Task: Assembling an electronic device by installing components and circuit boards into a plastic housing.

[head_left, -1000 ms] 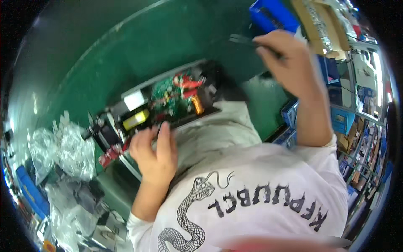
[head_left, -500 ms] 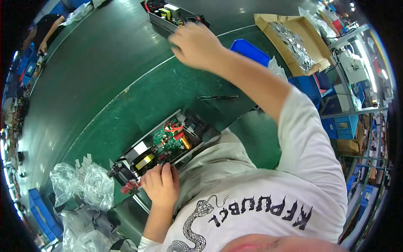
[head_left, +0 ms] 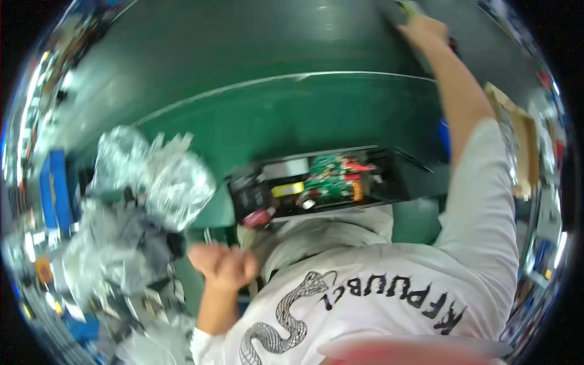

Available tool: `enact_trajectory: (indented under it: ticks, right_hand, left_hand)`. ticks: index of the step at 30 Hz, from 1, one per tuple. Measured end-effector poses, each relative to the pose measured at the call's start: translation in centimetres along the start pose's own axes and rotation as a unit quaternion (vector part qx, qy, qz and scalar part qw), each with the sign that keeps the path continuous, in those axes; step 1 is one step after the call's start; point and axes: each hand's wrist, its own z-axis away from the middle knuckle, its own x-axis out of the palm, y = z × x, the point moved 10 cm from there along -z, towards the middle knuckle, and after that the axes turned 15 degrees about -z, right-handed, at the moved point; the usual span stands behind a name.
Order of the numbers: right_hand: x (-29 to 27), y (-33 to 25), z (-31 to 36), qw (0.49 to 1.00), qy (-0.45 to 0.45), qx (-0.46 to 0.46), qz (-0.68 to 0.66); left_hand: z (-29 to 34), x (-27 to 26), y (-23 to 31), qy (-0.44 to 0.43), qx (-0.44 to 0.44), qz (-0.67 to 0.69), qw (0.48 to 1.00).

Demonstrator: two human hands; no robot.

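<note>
Just the head view here. The right arm is way out there: it runs from the white sleeve up to the top edge, elbow nearly straight, leaning a bit left as it goes. The right grip [head_left: 426, 30] is up by the top right, knuckles toward the camera, with a yellow-green thing [head_left: 409, 8] right at the fingertips. It's blurry and partly cut off, so I can't tell if the fingers are closed on it or just touching.

The left arm is the total opposite, bent and tucked in close, forearm pointing up from the lower edge. The left grip [head_left: 224, 266] hovers by the lap with fingers curled, well apart from the right one. Pretty smeared too, so no idea whether it's properly clenched or just loose; I can't make out anything in it.

The open dark case [head_left: 392, 182] lies on the green surface [head_left: 274, 115] right in front of the lap, green circuit board [head_left: 328, 182] showing inside, and the left grip is just below its left end. Thin dark tweezers [head_left: 415, 160] lie by its right end, and clear plastic bags [head_left: 179, 188] sit off to the left.
</note>
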Motion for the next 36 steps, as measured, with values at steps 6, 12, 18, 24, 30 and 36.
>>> enact_trajectory:
  ticks: [6, 12, 18, 24, 30, 36]
  right_hand:
    - [-1.6, 13.2, 2.0, 0.997, 0.054, 0.001, 0.051]
    - [-3.9, 22.3, 13.2, 0.993, 0.032, 0.026, 0.111]
    - [-3.9, 25.6, 22.7, 0.993, 0.020, 0.069, 0.093]
    - [0.2, 26.7, 24.5, 0.994, -0.001, 0.093, 0.054]
    - [2.2, 26.2, 24.9, 0.990, -0.032, 0.114, 0.079]
    - [2.4, 26.2, 24.3, 0.992, -0.016, 0.117, 0.047]
  left_hand:
    - [-0.8, 3.9, -8.0, -0.119, -0.115, -0.141, 0.976]
    - [1.9, 4.5, -12.0, -0.178, -0.201, -0.252, 0.930]
    - [3.0, 3.9, -15.0, -0.272, -0.236, -0.399, 0.843]
    - [4.4, 4.0, -14.9, -0.278, -0.249, -0.410, 0.832]
    - [5.0, 4.4, -14.9, -0.309, -0.240, -0.412, 0.823]
    - [5.0, 4.4, -14.7, -0.302, -0.252, -0.405, 0.826]
